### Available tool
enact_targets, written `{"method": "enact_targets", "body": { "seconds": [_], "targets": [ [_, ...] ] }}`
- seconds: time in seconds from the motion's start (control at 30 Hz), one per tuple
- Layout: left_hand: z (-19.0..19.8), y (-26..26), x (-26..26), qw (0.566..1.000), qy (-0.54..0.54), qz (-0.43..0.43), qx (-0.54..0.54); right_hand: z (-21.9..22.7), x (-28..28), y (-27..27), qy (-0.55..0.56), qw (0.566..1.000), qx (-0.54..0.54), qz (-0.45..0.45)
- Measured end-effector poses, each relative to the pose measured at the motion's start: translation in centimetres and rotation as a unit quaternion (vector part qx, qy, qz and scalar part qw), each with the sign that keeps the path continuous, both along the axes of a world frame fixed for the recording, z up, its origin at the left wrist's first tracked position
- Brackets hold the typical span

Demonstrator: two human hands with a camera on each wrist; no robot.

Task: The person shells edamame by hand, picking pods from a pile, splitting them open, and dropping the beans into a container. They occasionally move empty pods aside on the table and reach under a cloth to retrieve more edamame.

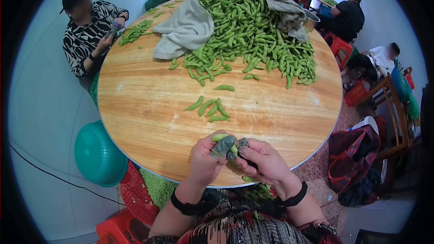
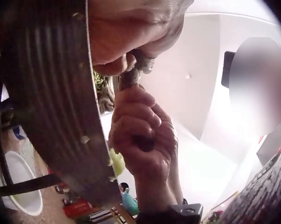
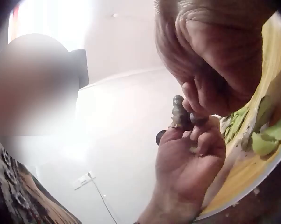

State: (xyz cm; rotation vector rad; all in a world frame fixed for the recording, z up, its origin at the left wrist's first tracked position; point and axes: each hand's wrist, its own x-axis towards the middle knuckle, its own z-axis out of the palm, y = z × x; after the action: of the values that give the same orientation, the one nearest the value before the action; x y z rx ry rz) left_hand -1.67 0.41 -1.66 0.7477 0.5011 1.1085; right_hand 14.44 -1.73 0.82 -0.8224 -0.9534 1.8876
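Both hands meet over the table's near edge. The left hand (image 1: 204,160) holds a green soybean pod (image 1: 234,150) under its thumb, which wears a grey cover (image 1: 222,147). Another green pod (image 1: 219,137) shows behind that thumb, against the left fingers. At the pod's right end, the right hand (image 1: 269,159) pinches with curled fingers and a dark-covered tip. In the right wrist view, the left hand (image 3: 184,163) faces the right hand (image 3: 220,60), fingertips close together; the pod is mostly hidden there. Several loose pods (image 1: 218,107) lie just beyond the hands.
A big pile of pods (image 1: 244,27) with grey cloths (image 1: 187,29) covers the round wooden table's (image 1: 135,108) far side. Below the near edge are shelled beans (image 1: 158,190) and a red basket (image 1: 135,194). A green basin (image 1: 99,153) stands left; another person (image 1: 92,31) sits beyond.
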Motion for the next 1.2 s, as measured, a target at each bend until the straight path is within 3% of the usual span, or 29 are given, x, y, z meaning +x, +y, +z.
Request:
{"method": "enact_targets", "body": {
  "seconds": [0.07,0.2,0.27,0.3,0.33,0.37,0.43,0.5,0.53,0.6,0.73,0.77,0.8,0.83,0.87,0.9,0.93,0.97,1.03,1.2],
  "targets": [
    [0.0,0.1,-0.1,0.998,-0.044,-0.045,0.003,1.5,0.2,0.0,0.073,0.982,-0.171,0.018],
    [0.7,0.0,0.1,0.995,-0.057,-0.051,-0.057,0.6,0.4,0.3,0.102,0.977,-0.185,0.027],
    [0.7,-0.1,0.7,0.995,-0.060,-0.046,-0.064,-0.1,0.3,0.4,-0.132,0.991,0.001,-0.034],
    [0.5,-0.3,1.6,0.999,0.025,0.043,-0.011,-0.4,0.0,0.4,-0.131,0.991,0.002,-0.035],
    [0.4,-0.4,2.1,0.984,0.109,0.132,0.042,-0.6,-0.3,0.3,-0.274,0.943,0.161,-0.100],
    [0.4,-0.3,2.1,0.984,0.109,0.132,0.042,-0.9,-0.4,0.3,-0.402,0.846,0.311,-0.160],
    [0.4,-0.3,2.1,0.963,0.178,0.182,0.089,-1.0,0.0,0.3,-0.393,0.859,0.294,-0.145],
    [0.6,-0.5,2.2,0.961,0.192,0.175,0.094,-0.9,0.3,0.6,-0.242,0.964,0.082,-0.079],
    [0.6,-0.6,2.2,0.959,0.205,0.168,0.099,-0.9,0.6,0.8,-0.242,0.964,0.082,-0.080],
    [0.3,-0.6,1.9,0.965,0.204,0.130,0.103,-0.8,1.3,1.1,-0.086,0.993,-0.075,-0.032],
    [0.6,-0.3,1.0,0.977,0.202,0.045,0.047,-1.0,1.5,0.8,-0.181,0.983,-0.004,-0.038],
    [0.6,-0.3,1.1,0.977,0.202,0.045,0.048,-1.0,1.3,0.6,-0.307,0.941,0.116,-0.079],
    [0.7,-0.3,1.1,0.972,0.219,0.051,0.070,-1.0,1.1,0.5,-0.422,0.868,0.234,-0.116],
    [0.6,-0.3,1.2,0.966,0.236,0.056,0.093,-0.5,0.9,0.4,-0.422,0.868,0.235,-0.116],
    [0.3,-0.3,1.1,0.966,0.236,0.056,0.094,0.2,0.7,0.2,-0.485,0.820,0.279,-0.123],
    [-0.3,-0.3,1.0,0.935,0.308,0.082,0.156,0.6,0.6,0.0,-0.544,0.765,0.320,-0.128],
    [-0.7,-0.3,0.8,0.894,0.377,0.107,0.216,0.5,0.5,0.0,-0.545,0.765,0.320,-0.128],
    [-0.7,-0.4,0.7,0.895,0.377,0.106,0.215,0.2,0.5,-0.1,-0.564,0.747,0.335,-0.108],
    [-0.7,-0.4,0.2,0.833,0.458,0.108,0.290,0.1,0.2,-0.2,-0.582,0.729,0.349,-0.087],
    [-1.1,-0.1,-0.6,0.872,0.433,0.095,0.209,0.6,-0.6,-0.2,-0.576,0.731,0.363,-0.029]
  ]
}}
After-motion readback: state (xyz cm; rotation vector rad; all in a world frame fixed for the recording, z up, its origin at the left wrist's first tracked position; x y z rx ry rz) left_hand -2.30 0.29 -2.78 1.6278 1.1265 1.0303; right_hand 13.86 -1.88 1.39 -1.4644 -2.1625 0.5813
